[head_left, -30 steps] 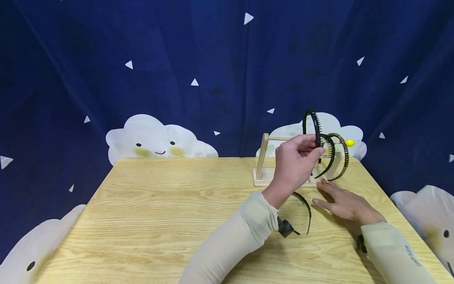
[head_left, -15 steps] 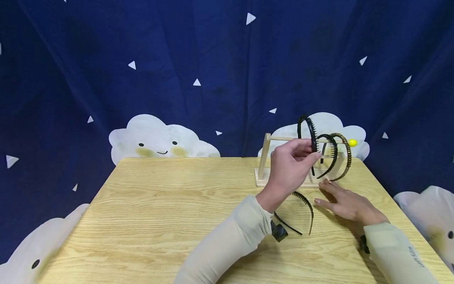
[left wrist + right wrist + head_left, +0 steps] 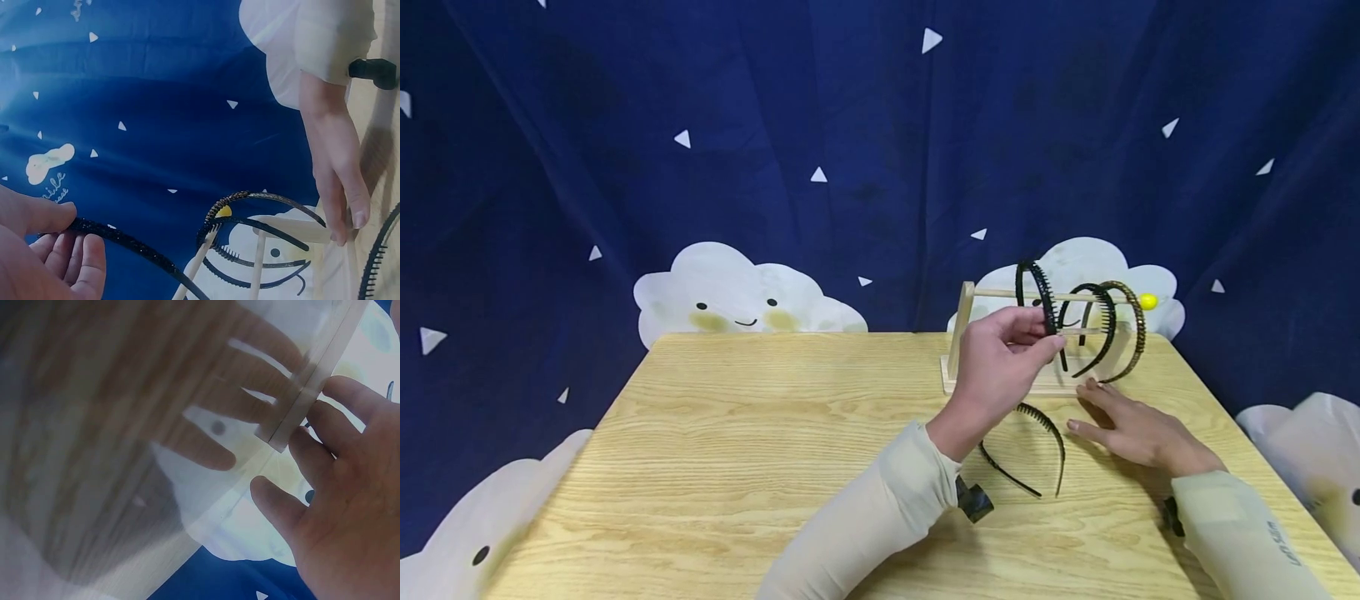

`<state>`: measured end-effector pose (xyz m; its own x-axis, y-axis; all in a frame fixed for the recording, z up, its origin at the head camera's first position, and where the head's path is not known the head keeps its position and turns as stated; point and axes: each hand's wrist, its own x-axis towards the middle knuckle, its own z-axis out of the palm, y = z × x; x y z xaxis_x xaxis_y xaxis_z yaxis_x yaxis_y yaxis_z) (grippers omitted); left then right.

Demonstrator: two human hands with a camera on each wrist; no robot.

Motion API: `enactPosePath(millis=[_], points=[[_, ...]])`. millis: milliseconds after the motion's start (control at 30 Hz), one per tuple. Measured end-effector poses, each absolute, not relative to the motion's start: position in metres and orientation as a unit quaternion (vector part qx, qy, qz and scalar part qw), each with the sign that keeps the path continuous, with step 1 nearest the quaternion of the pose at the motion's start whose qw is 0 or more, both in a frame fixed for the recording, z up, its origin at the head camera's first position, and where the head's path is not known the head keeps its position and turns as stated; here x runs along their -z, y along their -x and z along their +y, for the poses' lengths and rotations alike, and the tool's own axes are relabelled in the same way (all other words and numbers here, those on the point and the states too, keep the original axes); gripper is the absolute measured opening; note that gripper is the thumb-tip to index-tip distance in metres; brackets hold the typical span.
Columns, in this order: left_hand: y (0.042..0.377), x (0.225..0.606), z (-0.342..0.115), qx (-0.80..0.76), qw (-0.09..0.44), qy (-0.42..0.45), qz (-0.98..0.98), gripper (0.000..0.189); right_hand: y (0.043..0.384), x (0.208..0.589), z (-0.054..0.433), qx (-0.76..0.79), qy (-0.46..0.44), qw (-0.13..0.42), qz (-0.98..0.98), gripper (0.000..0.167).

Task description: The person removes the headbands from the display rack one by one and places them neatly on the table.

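Observation:
My left hand [image 3: 996,362] pinches one side of a black toothed headband [image 3: 1043,287], held upright by the left part of the wooden rack [image 3: 961,329]. The headband's arch rises above the rack's top rod; the hand hides part of its lower end. On the rod to the right hang another black toothed headband [image 3: 1108,321] and a brown patterned headband [image 3: 1138,337]. With fingers spread, my right hand [image 3: 1138,433] touches the front edge of the rack's base [image 3: 294,419] and holds nothing. A third black headband [image 3: 1054,433] lies on the table in front of the rack.
The wooden table [image 3: 737,467] reaches back to a dark blue curtain [image 3: 820,100] printed with clouds and white triangles. A yellow ball [image 3: 1148,302] caps the right end of the rod. Black wrist devices [image 3: 975,502] sit under the sleeves.
My left hand has moved left and slightly down with the black headband, away from the two hanging headbands. The right hand stays at the rack's base.

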<state>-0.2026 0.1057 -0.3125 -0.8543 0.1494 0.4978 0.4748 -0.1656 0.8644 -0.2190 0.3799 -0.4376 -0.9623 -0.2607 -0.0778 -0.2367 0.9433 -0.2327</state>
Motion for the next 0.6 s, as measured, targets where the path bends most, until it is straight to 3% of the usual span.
enactPosePath(millis=[600], points=[[0.192,0.325,0.092,0.732,0.072,0.221,-0.641,0.020,0.220,0.437,0.377,0.114,0.127,0.055,0.984,0.087]])
